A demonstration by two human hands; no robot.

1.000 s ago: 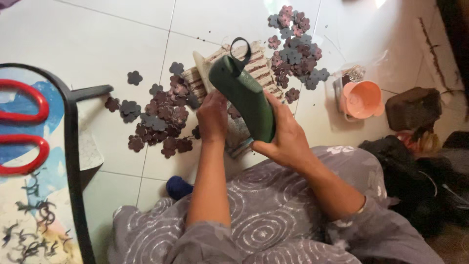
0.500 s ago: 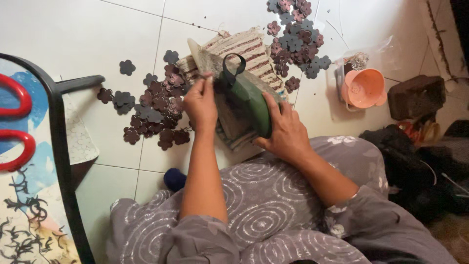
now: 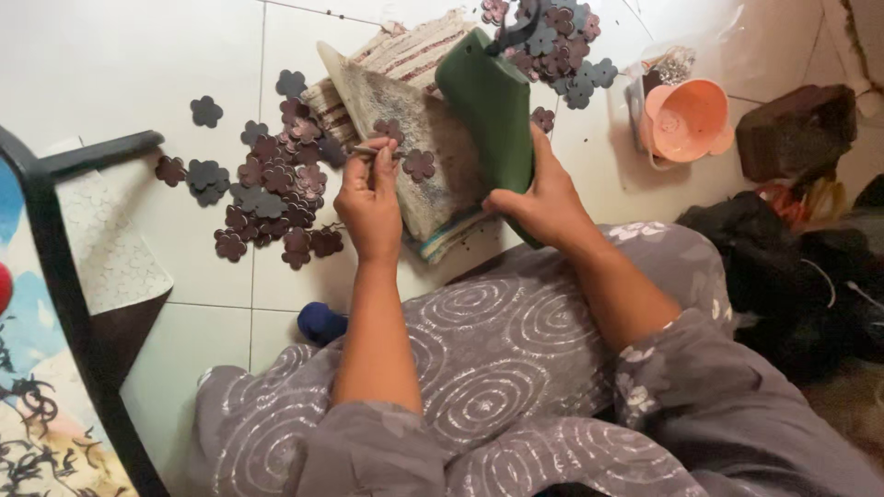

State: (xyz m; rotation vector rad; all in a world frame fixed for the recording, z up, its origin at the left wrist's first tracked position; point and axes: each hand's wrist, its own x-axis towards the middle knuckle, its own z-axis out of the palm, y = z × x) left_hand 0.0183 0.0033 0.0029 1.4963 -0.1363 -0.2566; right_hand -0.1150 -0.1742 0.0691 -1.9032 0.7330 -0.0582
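Green tool point(image 3: 488, 101) upright at 12 o'clock, right hand point(image 3: 543, 198) wrapped tight around its lower end. Left hand point(image 3: 368, 198) pinches a thin punch point(image 3: 368, 150) on the worn board point(image 3: 414, 156), flower cutout point(image 3: 419, 165) just beside. Flower pile point(image 3: 267, 198) on floor at 9 o'clock; orange cup point(image 3: 686, 120) at 2.

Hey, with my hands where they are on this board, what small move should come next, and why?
Probably bring the green tool in the right hand down onto the small punch pinched in the left hand. The punch tip sits on the worn board beside a loose flower cutout, and the tool is tilted up just beside it.
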